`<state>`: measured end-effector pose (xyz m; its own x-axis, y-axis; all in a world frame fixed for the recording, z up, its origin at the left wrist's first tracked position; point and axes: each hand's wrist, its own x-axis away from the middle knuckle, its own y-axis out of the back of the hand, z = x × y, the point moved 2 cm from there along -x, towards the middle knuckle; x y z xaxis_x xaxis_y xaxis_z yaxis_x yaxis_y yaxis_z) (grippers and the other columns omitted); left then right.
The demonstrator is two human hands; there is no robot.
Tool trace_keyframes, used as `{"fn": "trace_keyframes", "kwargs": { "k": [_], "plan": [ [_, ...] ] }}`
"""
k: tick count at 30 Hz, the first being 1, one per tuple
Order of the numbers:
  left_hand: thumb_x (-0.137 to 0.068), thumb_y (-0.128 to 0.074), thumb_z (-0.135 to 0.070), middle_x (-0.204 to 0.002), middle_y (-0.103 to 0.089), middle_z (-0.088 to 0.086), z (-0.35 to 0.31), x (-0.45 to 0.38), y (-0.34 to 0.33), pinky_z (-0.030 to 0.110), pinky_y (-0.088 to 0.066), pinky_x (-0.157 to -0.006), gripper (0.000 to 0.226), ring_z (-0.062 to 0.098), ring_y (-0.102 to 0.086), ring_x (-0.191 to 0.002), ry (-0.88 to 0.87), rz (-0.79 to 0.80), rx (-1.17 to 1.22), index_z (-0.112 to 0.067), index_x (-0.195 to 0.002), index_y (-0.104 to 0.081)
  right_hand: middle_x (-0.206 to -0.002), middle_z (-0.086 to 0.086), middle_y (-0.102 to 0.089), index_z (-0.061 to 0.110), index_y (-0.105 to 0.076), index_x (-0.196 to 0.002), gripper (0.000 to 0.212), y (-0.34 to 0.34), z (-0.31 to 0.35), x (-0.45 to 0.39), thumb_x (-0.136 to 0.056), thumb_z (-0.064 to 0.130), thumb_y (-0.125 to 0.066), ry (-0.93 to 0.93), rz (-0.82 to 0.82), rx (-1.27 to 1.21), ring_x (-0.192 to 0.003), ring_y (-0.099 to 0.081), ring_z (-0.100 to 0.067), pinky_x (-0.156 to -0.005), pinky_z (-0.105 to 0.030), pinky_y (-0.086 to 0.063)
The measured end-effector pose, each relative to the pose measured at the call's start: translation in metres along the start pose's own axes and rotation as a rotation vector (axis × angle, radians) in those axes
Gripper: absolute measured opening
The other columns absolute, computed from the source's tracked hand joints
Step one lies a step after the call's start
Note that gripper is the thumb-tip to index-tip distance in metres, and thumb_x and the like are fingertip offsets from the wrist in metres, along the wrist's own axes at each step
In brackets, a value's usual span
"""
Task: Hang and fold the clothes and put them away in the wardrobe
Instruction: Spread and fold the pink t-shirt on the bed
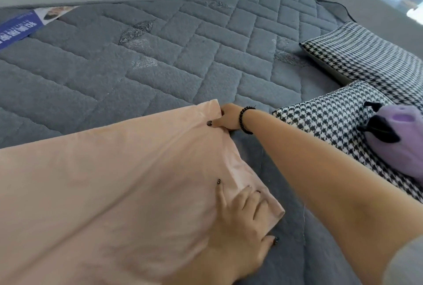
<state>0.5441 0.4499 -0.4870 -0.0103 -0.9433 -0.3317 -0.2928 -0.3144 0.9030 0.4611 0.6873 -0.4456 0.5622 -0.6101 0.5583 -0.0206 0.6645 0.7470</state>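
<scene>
Folding is the step in hand, as I read it: the peach garment [103, 181] lies spread flat on the grey quilted mattress [114, 60], running off the left and bottom of the view, with its narrow end toward the right. My right hand [225, 118], with a dark bead bracelet [245, 119] on the wrist, pinches the far corner of that end, thumb on top and fingers curled under the cloth. My left hand [242, 223] lies on the near corner — fingers mostly straight and spread, pressing the fabric down, thumb off the edge on the mattress; not a grip. No hanger or wardrobe in view, so putting away is not yet near. Next move, I judge: lift the pinched corner and carry the end over toward the left to halve the piece, keeping the near corner matched so the edges line up — cloth is thin and will sag and crease if only one corner leads. Room: plenty of bare mattress beyond and to the left of the garment. Right side is tighter — two houndstooth pillows [338, 124] sit near, a purple plush toy [398, 138] on the nearer one, just beside my right forearm. A printed label [20, 28] lies at the far left corner, well apart.
</scene>
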Motion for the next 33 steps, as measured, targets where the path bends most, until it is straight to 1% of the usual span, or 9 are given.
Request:
{"fn": "trace_keyframes", "kwargs": {
  "k": [4,6,14,17,20,23,27,30,33],
  "plan": [
    [-0.072,-0.071,-0.026,-0.095,-0.064,-0.008,-0.007,-0.009,-0.014,0.071,-0.025,-0.101,0.012,0.020,-0.058,-0.111,0.079,-0.153,-0.001,-0.022,-0.084,-0.069,-0.129,-0.005,-0.056,0.012,-0.053,-0.131,0.052,0.003,-0.001,-0.002,-0.091,0.044,-0.057,0.046,0.042,0.022,-0.115,-0.052,-0.027,-0.103,-0.038,-0.040],
    [-0.072,-0.072,-0.016,-0.089,-0.064,-0.011,-0.004,-0.005,-0.017,0.071,-0.024,-0.102,0.011,0.018,-0.060,-0.110,0.076,-0.204,0.046,-0.023,-0.078,-0.067,-0.126,-0.005,-0.058,0.012,-0.054,-0.129,0.050,0.006,-0.003,-0.002,-0.091,0.044,-0.056,0.047,0.050,0.012,-0.111,-0.054,-0.026,-0.101,-0.039,-0.042],
    [-0.097,-0.054,-0.019,-0.113,-0.065,-0.014,-0.006,0.005,-0.003,0.058,-0.035,-0.104,0.013,0.006,-0.054,-0.122,0.055,-0.340,0.364,-0.019,-0.093,-0.066,-0.080,-0.009,-0.051,0.009,-0.050,-0.086,0.033,0.007,0.009,0.003,-0.101,0.034,-0.035,-0.011,0.073,-0.126,-0.069,-0.050,-0.023,-0.072,-0.037,-0.050],
    [-0.103,-0.040,-0.028,-0.120,-0.060,-0.020,-0.004,0.005,0.016,0.037,-0.031,-0.111,0.023,0.001,-0.050,-0.123,0.238,-0.318,0.656,-0.029,-0.112,-0.060,-0.080,-0.005,-0.051,0.015,-0.051,-0.083,0.031,0.007,0.005,0.010,-0.102,0.034,-0.035,-0.009,0.028,-0.261,-0.069,-0.049,-0.020,-0.074,-0.036,-0.051],
    [-0.097,-0.032,-0.052,-0.080,-0.055,-0.025,0.002,0.016,0.043,0.008,-0.038,-0.076,0.018,-0.006,-0.051,-0.075,0.714,-0.389,0.996,-0.046,-0.094,-0.048,-0.100,-0.012,-0.059,0.004,-0.058,-0.108,0.038,0.004,-0.001,0.015,-0.100,0.035,-0.036,-0.025,-0.089,-0.327,-0.084,-0.054,-0.025,-0.088,-0.043,-0.050],
    [-0.096,-0.032,-0.055,-0.066,-0.039,-0.015,0.014,0.038,0.062,0.016,-0.035,-0.061,0.034,0.008,-0.037,-0.063,1.125,-0.641,1.193,-0.025,-0.082,-0.041,-0.095,-0.013,-0.057,0.003,-0.058,-0.103,0.034,0.002,0.008,0.025,-0.101,0.029,-0.036,-0.054,-0.228,-0.355,-0.078,-0.052,-0.024,-0.072,-0.033,-0.046],
    [-0.103,-0.039,-0.018,-0.117,-0.052,0.033,0.046,0.074,0.072,0.038,-0.038,-0.098,0.028,0.033,-0.055,-0.104,1.415,-0.752,1.369,0.005,-0.115,-0.048,-0.076,-0.010,-0.049,0.003,-0.051,-0.097,0.022,0.008,0.038,0.046,-0.100,0.022,-0.040,-0.053,-0.283,-0.629,-0.063,-0.051,-0.023,-0.064,-0.044,-0.056],
    [-0.101,-0.041,-0.016,-0.126,-0.057,0.023,0.061,0.094,0.083,0.045,-0.035,-0.110,0.029,0.036,-0.053,-0.119,1.505,-0.881,1.494,-0.001,-0.121,-0.054,-0.068,-0.010,-0.051,0.008,-0.045,-0.083,0.022,0.014,0.082,0.067,-0.100,0.019,-0.040,0.037,-0.299,-0.605,-0.053,-0.053,-0.023,-0.049,-0.035,-0.051],
    [-0.099,-0.045,-0.024,-0.121,-0.063,0.014,0.069,0.113,0.098,0.050,-0.036,-0.110,0.023,0.032,-0.057,-0.116,1.494,-1.075,1.563,-0.014,-0.110,-0.062,-0.064,-0.014,-0.058,0.008,-0.046,-0.090,0.016,0.014,0.133,0.083,-0.099,0.019,-0.040,0.151,-0.328,-0.526,-0.048,-0.057,-0.024,-0.042,-0.028,-0.048]
  ]
}}
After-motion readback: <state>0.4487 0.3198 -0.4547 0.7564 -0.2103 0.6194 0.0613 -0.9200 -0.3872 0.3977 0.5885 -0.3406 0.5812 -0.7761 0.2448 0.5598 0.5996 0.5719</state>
